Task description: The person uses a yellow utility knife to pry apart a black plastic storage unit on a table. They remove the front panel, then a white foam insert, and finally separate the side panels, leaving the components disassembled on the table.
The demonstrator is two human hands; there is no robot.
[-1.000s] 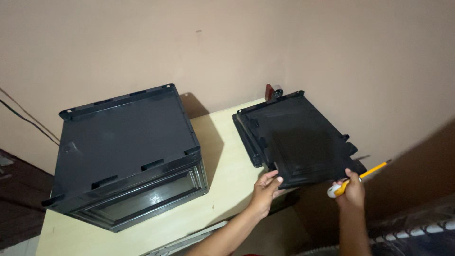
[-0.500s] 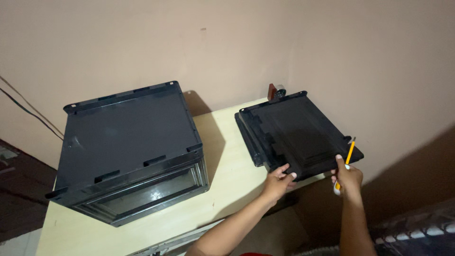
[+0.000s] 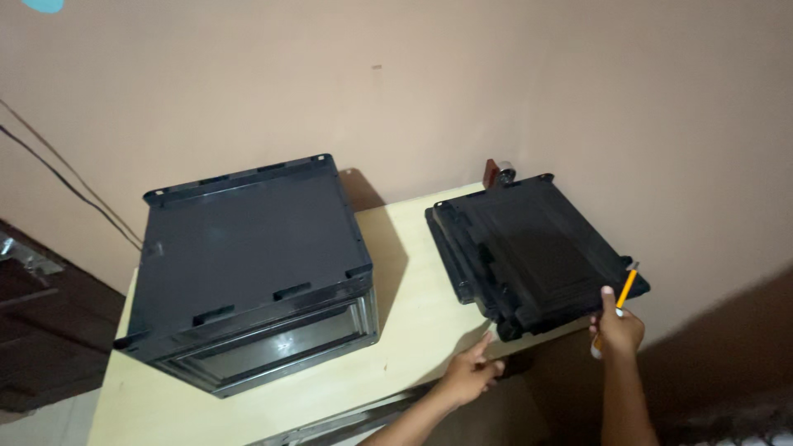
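Far left of frame: thin dark cables (image 3: pixel 58 177) running down the pink wall (image 3: pixel 248 74). Left-centre: large black plastic box with a clear front panel (image 3: pixel 248 272) sitting on the pale yellow counter (image 3: pixel 413 306). Right of centre: flat stack of black plastic panels (image 3: pixel 537 252) lying at the counter's right end, overhanging its edge. Lower centre: left hand (image 3: pixel 471 376) hovering just below the stack's near corner, forefinger extended, grasping nothing. Lower right: right hand (image 3: pixel 618 330) gripping a yellow pencil (image 3: pixel 624 291), thumb pressing the stack's near right edge.
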